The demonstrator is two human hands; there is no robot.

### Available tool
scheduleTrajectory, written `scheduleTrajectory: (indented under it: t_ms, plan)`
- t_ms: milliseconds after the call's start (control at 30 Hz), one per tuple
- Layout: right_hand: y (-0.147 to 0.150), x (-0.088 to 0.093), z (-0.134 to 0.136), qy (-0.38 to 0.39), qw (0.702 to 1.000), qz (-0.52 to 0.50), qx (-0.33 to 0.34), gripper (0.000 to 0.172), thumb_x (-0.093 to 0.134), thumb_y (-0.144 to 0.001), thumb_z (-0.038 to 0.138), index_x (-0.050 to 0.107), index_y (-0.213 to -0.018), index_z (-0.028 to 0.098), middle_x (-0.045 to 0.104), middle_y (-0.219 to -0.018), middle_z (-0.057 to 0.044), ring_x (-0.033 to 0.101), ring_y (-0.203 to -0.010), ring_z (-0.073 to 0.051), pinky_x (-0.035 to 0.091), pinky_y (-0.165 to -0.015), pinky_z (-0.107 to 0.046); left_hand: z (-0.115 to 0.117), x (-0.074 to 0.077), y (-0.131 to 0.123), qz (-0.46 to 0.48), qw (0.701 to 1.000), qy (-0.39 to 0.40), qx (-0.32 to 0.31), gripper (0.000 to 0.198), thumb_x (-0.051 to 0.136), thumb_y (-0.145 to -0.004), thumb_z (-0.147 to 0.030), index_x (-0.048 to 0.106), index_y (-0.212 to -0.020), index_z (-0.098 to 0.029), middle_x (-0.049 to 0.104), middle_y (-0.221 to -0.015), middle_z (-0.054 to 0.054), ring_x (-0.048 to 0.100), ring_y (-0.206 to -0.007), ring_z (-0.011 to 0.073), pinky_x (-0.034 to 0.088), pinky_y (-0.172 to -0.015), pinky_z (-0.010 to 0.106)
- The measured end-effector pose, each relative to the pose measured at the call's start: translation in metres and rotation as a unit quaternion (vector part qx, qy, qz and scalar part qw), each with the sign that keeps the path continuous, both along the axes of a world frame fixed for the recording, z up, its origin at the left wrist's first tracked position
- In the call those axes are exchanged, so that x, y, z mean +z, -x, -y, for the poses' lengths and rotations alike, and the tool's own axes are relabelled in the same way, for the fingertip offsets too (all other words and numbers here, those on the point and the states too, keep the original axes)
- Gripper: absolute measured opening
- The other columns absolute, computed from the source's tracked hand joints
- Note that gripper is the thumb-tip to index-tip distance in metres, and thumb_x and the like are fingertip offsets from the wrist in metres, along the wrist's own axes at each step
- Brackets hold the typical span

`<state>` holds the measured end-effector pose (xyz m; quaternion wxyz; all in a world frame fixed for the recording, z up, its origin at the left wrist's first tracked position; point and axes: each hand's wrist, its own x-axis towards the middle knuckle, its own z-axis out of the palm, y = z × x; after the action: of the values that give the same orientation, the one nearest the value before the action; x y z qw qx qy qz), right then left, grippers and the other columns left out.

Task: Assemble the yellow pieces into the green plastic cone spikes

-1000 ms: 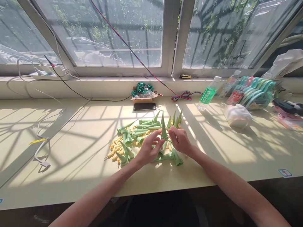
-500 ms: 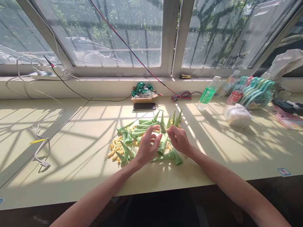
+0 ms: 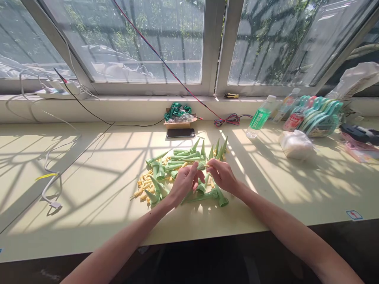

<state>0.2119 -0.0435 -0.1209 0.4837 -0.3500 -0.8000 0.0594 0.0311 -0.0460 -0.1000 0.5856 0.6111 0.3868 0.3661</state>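
My left hand (image 3: 184, 182) is closed, its thumb and fingers pinching a light green cone (image 3: 201, 165) with the wide end turned toward the right. Opposite it, my right hand (image 3: 224, 174) pinches a small yellow piece (image 3: 207, 166) at that end of the cone; the fingers partly hide it, and whether it sits inside I cannot tell. Around both hands lies a spread of green cones, some standing like this pointed cone (image 3: 226, 145), others on their sides like the cone (image 3: 223, 200) near my right wrist. Small yellow pegs (image 3: 145, 183) are heaped to the left.
Behind the pile are a phone (image 3: 180, 133) and a small cardboard box (image 3: 177, 125) with green material. Coiled red and blue wire (image 3: 227, 120), a green-labelled bottle (image 3: 258, 119), a tissue pack (image 3: 297, 145) and a red can (image 3: 293, 121) stand right. A white cable (image 3: 47, 173) lies left.
My left hand's fingers have closed round the green cone, which has tipped from pointing upward to lying sideways. My right hand has stayed almost in place with the yellow piece.
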Motion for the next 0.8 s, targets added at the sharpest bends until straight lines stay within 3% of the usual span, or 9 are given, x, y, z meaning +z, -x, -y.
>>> scheduleTrajectory:
  t_ms: [300,400,567,800]
  plan:
    - [-0.0001,0.0008,0.0001,-0.005,1.000,0.004,0.021,0.024,0.037,-0.102,0.030,0.044,-0.080,0.021,0.044,-0.066,0.003,0.037,-0.055,-0.011,0.033,-0.052,-0.024,-0.0026,0.0001,-0.0001,0.033,0.998,0.042,-0.023,0.058,0.043,-0.092,-0.060,0.067,-0.071,-0.012,0.064,-0.062,0.005,0.043,-0.037,0.0061,0.023,-0.036,0.020]
    - [-0.0004,-0.0011,-0.0001,0.006,1.000,-0.003,0.022,0.022,0.038,-0.101,0.029,0.045,-0.082,0.021,0.045,-0.067,0.003,0.037,-0.054,-0.010,0.033,-0.052,-0.024,-0.0011,0.0025,0.0005,0.043,0.998,0.029,-0.032,0.053,0.043,-0.094,-0.057,0.067,-0.076,-0.013,0.062,-0.062,0.003,0.042,-0.037,0.0052,0.028,-0.038,0.020]
    - [-0.0004,-0.0019,-0.0007,0.021,0.999,-0.019,0.032,0.022,0.037,-0.101,0.026,0.043,-0.080,0.021,0.046,-0.066,0.003,0.039,-0.054,-0.010,0.033,-0.053,-0.023,-0.0003,0.0019,0.0012,0.024,0.999,-0.011,-0.047,0.046,0.044,-0.095,-0.054,0.066,-0.088,-0.014,0.047,-0.046,-0.004,0.037,-0.036,0.0062,0.028,-0.038,0.019]
    - [-0.0011,-0.0004,0.0000,0.026,0.999,-0.019,0.000,0.027,0.036,-0.100,0.028,0.039,-0.074,0.021,0.043,-0.064,0.003,0.037,-0.054,-0.011,0.029,-0.053,-0.024,-0.0005,-0.0035,0.0002,-0.006,0.998,-0.058,-0.028,0.033,0.058,-0.089,-0.049,0.055,-0.090,-0.016,0.047,-0.052,-0.005,0.047,-0.043,0.0079,0.032,-0.038,0.018]
